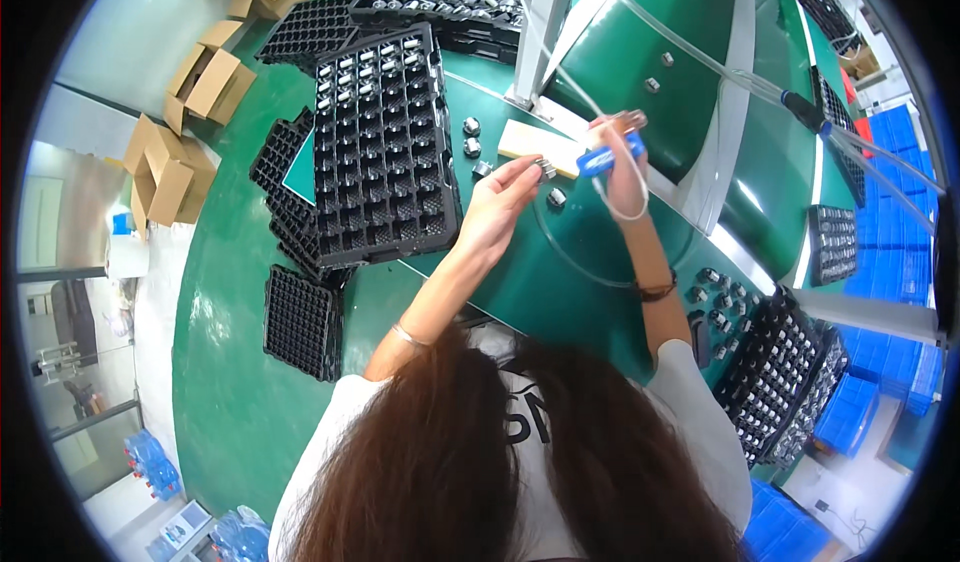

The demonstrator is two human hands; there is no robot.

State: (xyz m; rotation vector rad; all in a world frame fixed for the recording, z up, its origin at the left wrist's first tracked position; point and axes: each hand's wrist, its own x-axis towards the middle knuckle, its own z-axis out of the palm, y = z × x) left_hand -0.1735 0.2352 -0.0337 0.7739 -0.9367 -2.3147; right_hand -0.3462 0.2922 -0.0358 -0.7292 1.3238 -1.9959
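Note:
My left hand [492, 212] pinches a small metal part [545, 168] between thumb and fingertips, over the green table. Close to it on the right, my right hand [627, 184] is closed round a blue handheld tool [612, 154], its exact kind unclear, with a pale thin hose looping beside the wrist. The tool's end near the fingertips is blurred. Loose metal parts [472, 147] lie left of my left hand, and another metal part [556, 198] rests just below the pinched one. Behind the hands is a cream-coloured block [532, 144].
A black compartment tray [385, 162], partly filled with metal parts, lies on my left. More filled trays [440, 2] are stacked beyond it. A grey post [545, 32] rises ahead beside a green belt [630, 37]. Another parts tray [780, 377] stands at right.

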